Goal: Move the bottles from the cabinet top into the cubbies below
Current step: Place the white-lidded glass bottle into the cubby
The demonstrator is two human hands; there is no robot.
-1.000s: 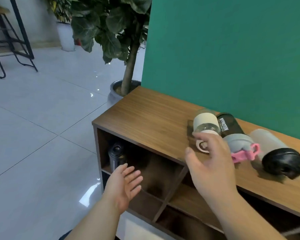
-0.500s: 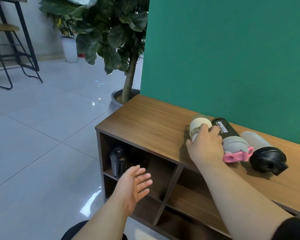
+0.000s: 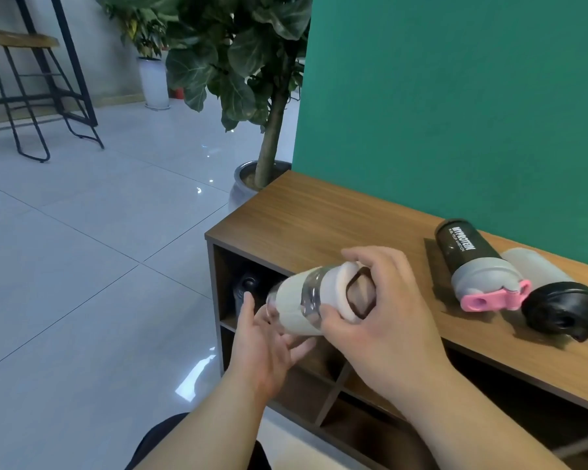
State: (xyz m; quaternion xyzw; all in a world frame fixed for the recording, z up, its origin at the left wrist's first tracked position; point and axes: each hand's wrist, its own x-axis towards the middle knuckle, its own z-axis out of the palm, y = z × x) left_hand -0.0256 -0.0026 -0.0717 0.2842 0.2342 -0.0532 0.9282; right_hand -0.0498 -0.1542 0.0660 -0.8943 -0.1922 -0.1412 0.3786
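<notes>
Shiny grey tiled floor (image 3: 82, 266), a green wall (image 3: 455, 113) behind a low wooden cabinet (image 3: 319, 225), and a big fiddle-leaf plant (image 3: 238, 52) in a pot off its far end, with a black metal stool (image 3: 24, 79) way back on the left. Big change from half a second ago: the cream bottle (image 3: 299, 305) isn't lying on the cabinet top anymore, it's up in the air out past the front edge, tipped on its side with the base pointing left. The right hand (image 3: 381, 320), which was just landing on it before, is now wrapped around the lid end, thumb below and fingers over the top, holding it tight. The left hand (image 3: 265, 344) has come up from hanging loose by the cubbies and is cupped under the base, fingers spread and touching it but not really closed around it. The bottle itself has a matte cream sleeve over a clear body, a see-through band near the neck, and a cream lid with a loop handle you can see through. Still lying on top side by side: a black shaker bottle (image 3: 469, 256) with white lettering, grey cap and pink flip tab, and just beside it a frosted bottle (image 3: 537, 269) with a black lid. Down in the top-left cubby (image 3: 228, 286) there's a dark bottle (image 3: 248, 290), mostly hidden behind the cream one.
</notes>
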